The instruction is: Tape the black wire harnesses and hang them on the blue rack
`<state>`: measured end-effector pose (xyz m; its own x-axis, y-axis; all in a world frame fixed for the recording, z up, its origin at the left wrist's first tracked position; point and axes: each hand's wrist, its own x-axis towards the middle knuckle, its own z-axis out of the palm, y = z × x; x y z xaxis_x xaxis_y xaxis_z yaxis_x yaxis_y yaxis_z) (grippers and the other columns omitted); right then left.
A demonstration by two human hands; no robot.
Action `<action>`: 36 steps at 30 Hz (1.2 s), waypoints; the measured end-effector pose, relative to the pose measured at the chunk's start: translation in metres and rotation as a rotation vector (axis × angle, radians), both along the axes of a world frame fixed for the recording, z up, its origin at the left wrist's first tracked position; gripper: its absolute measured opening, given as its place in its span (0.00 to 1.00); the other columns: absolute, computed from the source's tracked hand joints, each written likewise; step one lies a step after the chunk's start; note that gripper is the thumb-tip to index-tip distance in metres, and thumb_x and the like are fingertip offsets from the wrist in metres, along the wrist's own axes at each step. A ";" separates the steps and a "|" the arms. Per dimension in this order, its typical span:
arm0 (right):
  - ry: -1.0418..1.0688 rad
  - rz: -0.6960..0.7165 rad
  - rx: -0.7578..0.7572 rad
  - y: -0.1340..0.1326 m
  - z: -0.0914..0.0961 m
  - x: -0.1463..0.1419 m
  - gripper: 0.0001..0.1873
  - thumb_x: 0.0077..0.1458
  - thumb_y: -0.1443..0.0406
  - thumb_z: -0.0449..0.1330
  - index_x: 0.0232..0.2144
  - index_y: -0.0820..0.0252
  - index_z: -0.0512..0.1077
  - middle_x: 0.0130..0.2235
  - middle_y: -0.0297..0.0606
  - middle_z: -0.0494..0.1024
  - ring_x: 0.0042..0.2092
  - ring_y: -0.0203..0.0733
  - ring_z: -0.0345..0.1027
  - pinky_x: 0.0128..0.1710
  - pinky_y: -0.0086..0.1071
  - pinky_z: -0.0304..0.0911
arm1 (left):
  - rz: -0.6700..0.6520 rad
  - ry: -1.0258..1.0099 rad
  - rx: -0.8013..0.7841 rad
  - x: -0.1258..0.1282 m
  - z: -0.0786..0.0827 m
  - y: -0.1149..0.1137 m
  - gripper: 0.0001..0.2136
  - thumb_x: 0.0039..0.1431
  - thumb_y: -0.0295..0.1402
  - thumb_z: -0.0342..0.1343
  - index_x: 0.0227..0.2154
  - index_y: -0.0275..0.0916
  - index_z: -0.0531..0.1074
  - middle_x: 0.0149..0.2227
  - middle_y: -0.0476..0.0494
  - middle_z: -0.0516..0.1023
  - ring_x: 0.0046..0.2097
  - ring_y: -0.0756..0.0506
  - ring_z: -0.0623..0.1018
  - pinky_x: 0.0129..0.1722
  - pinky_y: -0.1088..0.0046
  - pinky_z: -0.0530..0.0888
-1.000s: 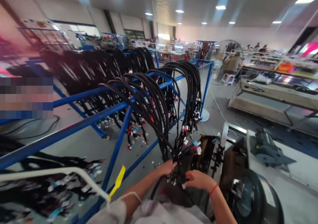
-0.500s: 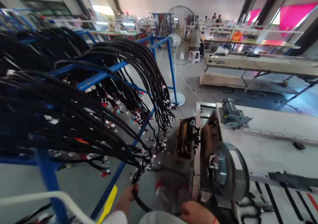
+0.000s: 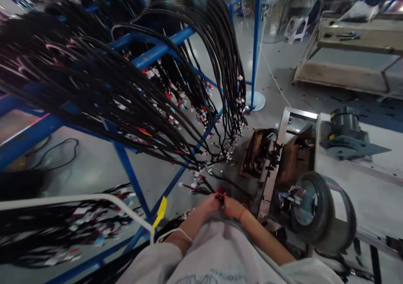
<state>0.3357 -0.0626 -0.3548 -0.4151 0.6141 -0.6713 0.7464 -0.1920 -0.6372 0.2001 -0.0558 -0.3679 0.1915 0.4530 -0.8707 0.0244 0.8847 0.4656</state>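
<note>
Left hand (image 3: 210,203) and right hand (image 3: 233,207) meet fingertip to fingertip. Both sets of fingers are closed on a black cable (image 3: 221,198) with a red plug (image 3: 219,190), low beside the blue rack's (image 3: 157,53) near corner.

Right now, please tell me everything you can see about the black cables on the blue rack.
The black cables are many thin, rubbery-looking cords, draped in thick bundles over the bars of the blue rack. Their hanging ends carry small white, red and blue plugs. Near the floor, the left hand and right hand meet at one end.
</note>
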 end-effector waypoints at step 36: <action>1.226 -1.166 1.054 -0.005 0.233 0.105 0.19 0.49 0.47 0.65 0.30 0.54 0.68 0.15 0.20 0.56 0.13 0.28 0.50 0.17 0.24 0.55 | -1.256 -0.965 -0.089 0.138 0.214 0.059 0.25 0.54 0.61 0.48 0.25 0.42 0.57 0.17 0.61 0.42 0.15 0.56 0.40 0.13 0.79 0.43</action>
<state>0.4405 -0.0679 -0.1220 0.5317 0.7713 0.3498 -0.2822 0.5507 -0.7856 0.3379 0.0036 -0.1543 0.8624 -0.4561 -0.2196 0.4684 0.5543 0.6880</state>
